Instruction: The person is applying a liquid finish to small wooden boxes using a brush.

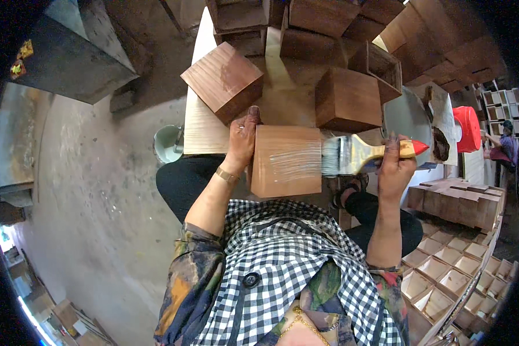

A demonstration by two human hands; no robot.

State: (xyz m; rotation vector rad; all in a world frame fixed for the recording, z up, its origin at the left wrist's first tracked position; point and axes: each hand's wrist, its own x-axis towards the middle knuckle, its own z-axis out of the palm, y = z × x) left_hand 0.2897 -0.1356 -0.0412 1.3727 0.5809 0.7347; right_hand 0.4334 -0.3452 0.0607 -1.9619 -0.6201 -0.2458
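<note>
In front of me my left hand (245, 138) grips a wooden box (287, 187) at its far left corner, fingers wrapped along its side. White wet streaks run across the box's upward face. My right hand (396, 167) is closed around the yellow, red-tipped handle of a wide paintbrush (360, 153). The brush's pale bristles touch the box's right edge. Just beyond my left hand sits another wooden box (222, 75), its top partly darkened. A darker brown box (348, 99) stands behind the brush.
Several brown boxes (320, 20) crowd the far side of the work surface. A pale board (205, 135) lies at its left. At the right are a grey round tub (406, 118) and a red bucket (467, 128). A small white bucket (168, 144) stands left; stacked open boxes (444, 262) lie right.
</note>
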